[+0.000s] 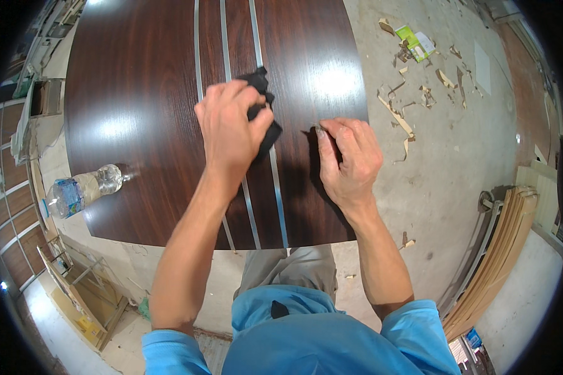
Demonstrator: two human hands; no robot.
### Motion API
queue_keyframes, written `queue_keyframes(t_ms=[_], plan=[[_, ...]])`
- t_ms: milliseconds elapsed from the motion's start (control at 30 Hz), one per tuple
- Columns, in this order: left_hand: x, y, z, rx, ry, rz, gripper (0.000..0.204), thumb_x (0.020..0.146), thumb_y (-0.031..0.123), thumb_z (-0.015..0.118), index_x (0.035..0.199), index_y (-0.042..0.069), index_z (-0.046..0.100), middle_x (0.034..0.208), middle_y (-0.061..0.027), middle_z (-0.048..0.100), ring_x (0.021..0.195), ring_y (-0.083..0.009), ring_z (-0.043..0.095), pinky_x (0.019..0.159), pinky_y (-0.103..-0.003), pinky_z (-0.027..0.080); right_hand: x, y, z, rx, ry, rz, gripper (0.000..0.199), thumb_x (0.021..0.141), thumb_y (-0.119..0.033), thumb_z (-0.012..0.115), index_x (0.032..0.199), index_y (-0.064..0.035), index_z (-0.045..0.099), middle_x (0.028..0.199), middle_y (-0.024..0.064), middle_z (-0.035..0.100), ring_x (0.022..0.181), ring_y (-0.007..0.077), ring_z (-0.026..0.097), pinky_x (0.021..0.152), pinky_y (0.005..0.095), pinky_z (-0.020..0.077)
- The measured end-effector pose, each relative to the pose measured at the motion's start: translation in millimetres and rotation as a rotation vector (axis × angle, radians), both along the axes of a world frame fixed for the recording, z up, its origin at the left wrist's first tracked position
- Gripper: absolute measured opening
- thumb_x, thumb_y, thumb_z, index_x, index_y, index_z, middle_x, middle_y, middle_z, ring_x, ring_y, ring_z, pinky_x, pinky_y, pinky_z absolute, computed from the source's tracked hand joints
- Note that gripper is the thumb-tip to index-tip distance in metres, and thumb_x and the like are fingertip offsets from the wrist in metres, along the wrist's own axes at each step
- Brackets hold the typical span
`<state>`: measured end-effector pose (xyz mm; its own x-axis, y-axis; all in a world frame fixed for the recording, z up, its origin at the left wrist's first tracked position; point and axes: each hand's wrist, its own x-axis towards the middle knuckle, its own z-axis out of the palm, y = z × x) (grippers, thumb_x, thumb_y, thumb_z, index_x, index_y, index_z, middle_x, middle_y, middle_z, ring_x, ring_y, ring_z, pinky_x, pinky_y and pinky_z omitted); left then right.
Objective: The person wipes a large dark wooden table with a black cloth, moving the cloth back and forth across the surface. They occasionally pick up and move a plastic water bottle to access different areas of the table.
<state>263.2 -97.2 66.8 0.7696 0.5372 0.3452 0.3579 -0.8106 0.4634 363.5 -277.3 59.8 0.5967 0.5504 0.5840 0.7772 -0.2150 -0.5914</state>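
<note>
A glossy dark wood-grain panel [150, 81] lies in front of me, with three thin silvery strips [226, 37] running along its length. My left hand [228, 128] is closed on a crumpled black cloth [270, 136], which rests over the rightmost strip. To the right of that strip, my right hand [351, 156] has its thumb and forefinger pinched together near the panel's surface. Something small shows at those fingertips, too small to name.
A clear plastic bottle [84, 192] lies at the panel's left edge. Curled shavings [397, 115] and a green-and-white packet [415, 44] are scattered on the concrete floor at right. Long boards [494, 256] lean at the lower right. A wooden frame [81, 300] stands lower left.
</note>
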Motion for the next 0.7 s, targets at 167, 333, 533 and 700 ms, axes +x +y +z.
queue_keyframes(t_ms=[167, 333, 533, 700], plan=[[17, 11, 10, -0.037, 0.021, 0.034, 0.017, 0.082, 0.02, 0.076, 0.093, 0.007, 0.076, 0.107, -0.0074, 0.07, 0.109, -0.031, 0.058, 0.095, -0.046, 0.039, 3, 0, 4, 0.016, -0.035, 0.006, 0.018, 0.081, 0.0, 0.079, 0.096, -0.0035, 0.07, 0.092, 0.0081, 0.069, 0.076, 0.0265, 0.062, 0.069, 0.039, 0.0479], [-40, -59, 15, 0.007, 0.1, 0.071, 0.022, 0.074, 0.015, 0.083, 0.093, 0.009, 0.072, 0.11, -0.0097, 0.07, 0.109, -0.0319, 0.062, 0.092, -0.048, 0.044, 5, 3, 1, 0.01, -0.045, -0.014, 0.018, 0.08, 0.0, 0.078, 0.096, -0.0038, 0.07, 0.091, 0.0076, 0.069, 0.076, 0.0264, 0.062, 0.069, 0.0387, 0.048], [-115, -146, 33, -0.178, 0.284, 0.057, 0.02, 0.08, 0.015, 0.081, 0.097, 0.009, 0.072, 0.11, -0.0097, 0.066, 0.108, -0.0303, 0.06, 0.09, -0.046, 0.044, 6, 1, -3, 0.066, -0.032, 0.056, 0.019, 0.079, 0.0, 0.079, 0.094, -0.006, 0.068, 0.09, 0.0079, 0.07, 0.073, 0.0265, 0.064, 0.064, 0.0398, 0.0489], [-105, -160, 53, -0.989, -0.138, 0.505, 0.026, 0.103, 0.022, 0.067, 0.122, 0.004, 0.068, 0.122, -0.0116, 0.066, 0.113, -0.026, 0.062, 0.1, -0.04, 0.048, -13, -11, 32, -0.081, 0.196, 0.269, 0.034, 0.079, -0.009, 0.083, 0.11, -0.0035, 0.071, 0.095, 0.0105, 0.07, 0.08, 0.0322, 0.068, 0.071, 0.0412, 0.0551]])
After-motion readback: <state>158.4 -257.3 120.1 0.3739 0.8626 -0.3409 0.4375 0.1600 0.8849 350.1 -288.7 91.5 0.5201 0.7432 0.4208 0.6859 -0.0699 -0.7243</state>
